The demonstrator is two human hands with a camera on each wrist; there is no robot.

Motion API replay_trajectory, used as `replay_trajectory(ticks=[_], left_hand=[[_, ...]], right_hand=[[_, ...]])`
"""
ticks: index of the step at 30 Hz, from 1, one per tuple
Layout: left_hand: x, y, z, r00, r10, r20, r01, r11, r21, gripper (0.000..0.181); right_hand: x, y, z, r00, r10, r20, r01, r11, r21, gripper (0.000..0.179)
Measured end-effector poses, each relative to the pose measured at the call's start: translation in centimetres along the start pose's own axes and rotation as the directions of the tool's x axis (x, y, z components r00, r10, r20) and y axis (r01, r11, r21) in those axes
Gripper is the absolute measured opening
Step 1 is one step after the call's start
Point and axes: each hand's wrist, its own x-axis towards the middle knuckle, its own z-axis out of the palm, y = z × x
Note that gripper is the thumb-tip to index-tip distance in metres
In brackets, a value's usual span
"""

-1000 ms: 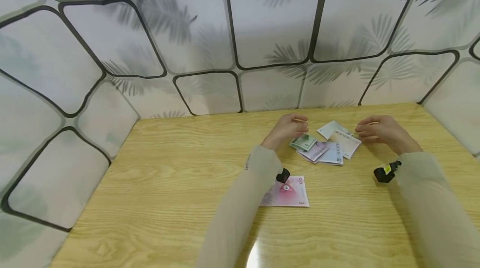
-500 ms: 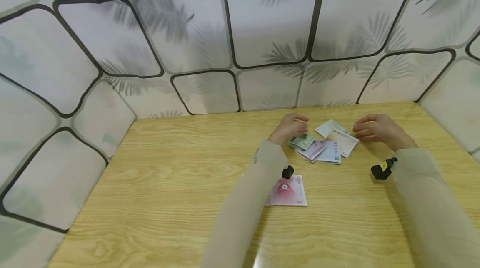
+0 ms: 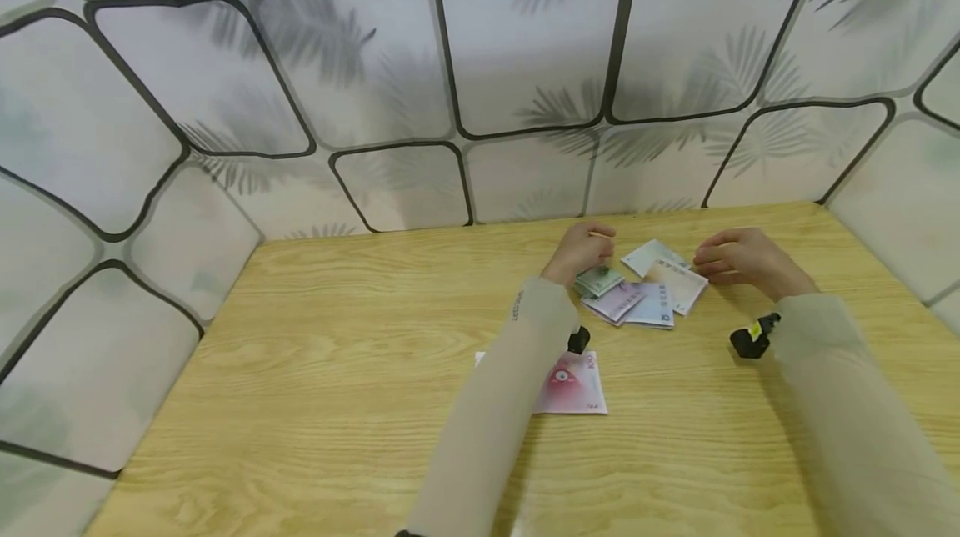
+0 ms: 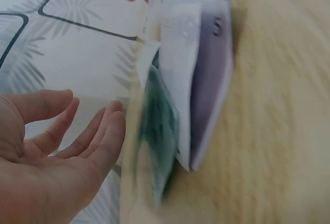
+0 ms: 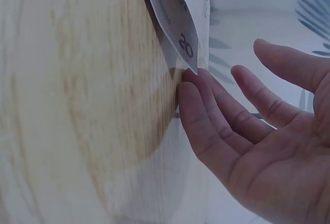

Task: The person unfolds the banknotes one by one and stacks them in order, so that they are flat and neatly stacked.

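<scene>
In the head view, several folded banknotes lie in a loose pile between my two hands. My left hand (image 3: 581,253) is at the pile's left, right by a green banknote (image 3: 598,281), with its fingers loosely bent and nothing in them. A purple banknote (image 4: 211,80) marked 5 stands partly unfolded in the left wrist view. My right hand (image 3: 746,260) is at the right end, beside a pale tan banknote (image 3: 678,283). In the right wrist view, its relaxed fingertips (image 5: 188,92) reach the corner of a banknote (image 5: 175,18) marked 20. A blue banknote (image 3: 652,306) lies in front.
A pink 100 banknote (image 3: 570,387) lies flat nearer the person, partly covered by the left sleeve (image 3: 495,404). A whitish banknote (image 3: 651,257) forms the pile's back. The wooden table (image 3: 337,370) meets a patterned wall covering (image 3: 525,178) behind the notes.
The head view has shifted slightly. My left forearm has swung a little right, baring the pink banknote's left corner. My right hand has edged closer to the pile; the banknotes lie as before.
</scene>
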Motion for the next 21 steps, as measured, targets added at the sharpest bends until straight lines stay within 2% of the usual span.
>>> replay_trajectory(ticks=[2, 5, 8, 15, 21], left_hand=[[0.1, 0.3, 0.3, 1.0, 0.01, -0.015, -0.01, 1.0, 0.018, 0.029], [0.2, 0.6, 0.8, 1.0, -0.001, -0.003, 0.001, 0.999, 0.05, 0.028], [0.4, 0.6, 1.4, 0.999, -0.036, 0.001, 0.036, 0.995, 0.095, 0.028], [0.3, 0.4, 1.8, 0.994, -0.105, -0.043, 0.11, 0.984, 0.139, 0.023], [0.5, 0.3, 2.1, 0.994, -0.094, -0.054, 0.101, 0.981, 0.165, 0.023]], right_hand=[[0.1, 0.1, 0.0, 1.0, -0.003, 0.002, 0.003, 1.0, 0.002, 0.036], [0.2, 0.1, 0.1, 1.0, -0.002, 0.004, 0.002, 1.0, 0.002, 0.035], [0.2, 0.0, 0.2, 1.0, 0.005, -0.005, -0.005, 1.0, 0.001, 0.033], [0.2, -0.3, 0.5, 1.0, 0.003, -0.001, -0.003, 1.0, -0.004, 0.034], [0.3, -0.6, 1.0, 1.0, 0.004, -0.008, -0.004, 1.0, 0.003, 0.034]])
